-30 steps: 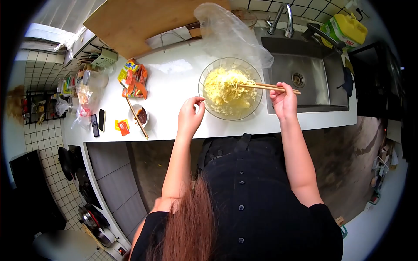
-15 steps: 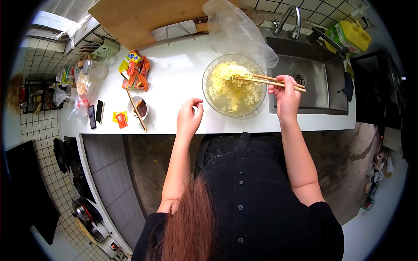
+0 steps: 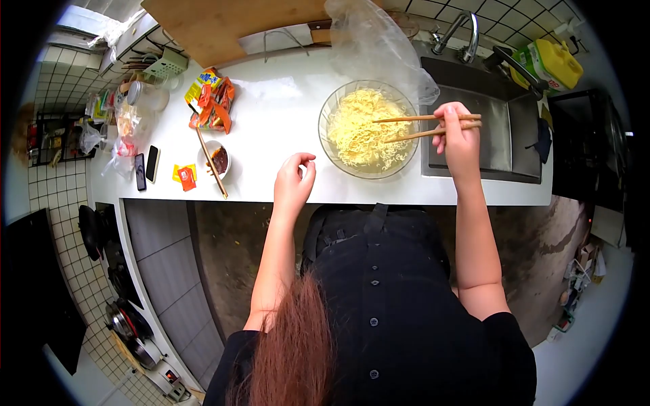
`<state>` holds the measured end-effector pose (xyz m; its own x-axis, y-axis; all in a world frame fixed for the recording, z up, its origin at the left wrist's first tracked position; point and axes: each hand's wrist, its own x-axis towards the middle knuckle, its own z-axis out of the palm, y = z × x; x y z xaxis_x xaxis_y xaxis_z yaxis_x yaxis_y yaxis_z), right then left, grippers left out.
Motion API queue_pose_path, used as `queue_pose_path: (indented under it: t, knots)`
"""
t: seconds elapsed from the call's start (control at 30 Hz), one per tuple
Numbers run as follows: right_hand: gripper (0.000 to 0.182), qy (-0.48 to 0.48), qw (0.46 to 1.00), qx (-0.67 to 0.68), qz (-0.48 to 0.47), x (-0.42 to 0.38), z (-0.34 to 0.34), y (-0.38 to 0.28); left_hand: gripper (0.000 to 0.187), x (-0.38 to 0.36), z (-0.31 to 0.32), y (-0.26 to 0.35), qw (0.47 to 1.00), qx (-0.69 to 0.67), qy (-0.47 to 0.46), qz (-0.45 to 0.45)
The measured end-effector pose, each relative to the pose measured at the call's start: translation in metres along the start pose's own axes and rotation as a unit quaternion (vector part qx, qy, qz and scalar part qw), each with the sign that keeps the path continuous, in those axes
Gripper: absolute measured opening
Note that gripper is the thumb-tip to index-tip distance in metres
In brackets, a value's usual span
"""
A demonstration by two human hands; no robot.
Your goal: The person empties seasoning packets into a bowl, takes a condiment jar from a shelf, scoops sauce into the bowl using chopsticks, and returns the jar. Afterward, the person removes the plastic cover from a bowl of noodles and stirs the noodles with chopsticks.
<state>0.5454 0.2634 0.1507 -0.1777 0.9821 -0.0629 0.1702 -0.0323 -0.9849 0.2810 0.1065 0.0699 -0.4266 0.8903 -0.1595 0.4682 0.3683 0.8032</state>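
Observation:
My right hand (image 3: pixel 460 142) grips a pair of wooden chopsticks (image 3: pixel 430 118), spread apart, their tips in the yellow noodles (image 3: pixel 362 125). The noodles lie in a clear glass bowl (image 3: pixel 326 152) on the white counter. Left of the bowl, my left hand (image 3: pixel 295 181) hovers at the counter's front edge, fingers loosely curled and apart, with nothing in it. Further left stands a small white bowl (image 3: pixel 227 153) with dark sauce, a second pair of chopsticks (image 3: pixel 212 166) resting across it.
Behind the small bowl are orange and yellow packets (image 3: pixel 211 105); near it lie small sachets (image 3: pixel 186 177) and two phones (image 3: pixel 153 164). A plastic bag (image 3: pixel 379 47) droops behind the glass bowl. At right is a sink (image 3: pixel 491 128) with a faucet (image 3: pixel 470 40).
The chopsticks in my right hand have spread apart, and the lifted clump of noodles is down in the bowl. My right hand has moved slightly right. My left hand is nearly unmoved.

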Motion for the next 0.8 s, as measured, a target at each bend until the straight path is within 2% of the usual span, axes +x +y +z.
queue_pose_path:
  t: [0.1, 0.13, 0.17, 0.23, 0.3, 0.37, 0.43, 0.47, 0.6, 0.8]
  knots:
    - [0.028, -0.013, 0.988, -0.151, -0.04, 0.01, 0.015, 0.023, 0.018, -0.001, -0.001, 0.0, 1.0, 0.002, 0.0, 0.002]
    - [0.027, -0.039, 0.985, -0.167, 0.008, 0.009, 0.023, 0.026, 0.018, -0.001, -0.001, -0.001, 1.0, 0.003, -0.001, 0.001]
    - [0.026, -0.069, 0.979, -0.194, 0.012, 0.006, 0.031, 0.027, 0.018, -0.002, -0.001, -0.001, 1.0, 0.003, -0.001, 0.001]
    - [0.024, -0.073, 0.98, -0.167, -0.084, 0.004, 0.047, 0.06, 0.018, -0.004, -0.001, -0.001, 1.0, 0.005, 0.0, -0.004]
    - [0.022, -0.104, 0.982, -0.14, -0.075, 0.0, 0.058, 0.084, 0.018, -0.005, -0.002, -0.001, 1.0, 0.004, 0.001, -0.007]
    - [0.023, -0.082, 0.995, -0.049, -0.019, 0.001, 0.061, 0.107, 0.018, -0.007, -0.001, -0.005, 1.0, 0.001, 0.004, -0.007]
    - [0.023, -0.054, 0.991, 0.064, 0.107, 0.001, 0.057, 0.119, 0.018, -0.008, -0.001, -0.008, 1.0, -0.001, 0.004, -0.01]
    - [0.021, -0.027, 0.989, 0.13, 0.073, 0.002, 0.059, 0.127, 0.017, -0.009, -0.001, -0.008, 1.0, -0.002, 0.004, -0.011]
    - [0.018, 0.112, 0.926, 0.284, 0.224, 0.002, 0.045, 0.136, 0.016, -0.011, -0.001, -0.007, 1.0, -0.002, 0.006, -0.01]
    - [0.017, 0.112, 0.872, 0.391, 0.271, 0.005, 0.028, 0.152, 0.016, -0.011, 0.0, -0.006, 1.0, -0.003, 0.006, -0.005]
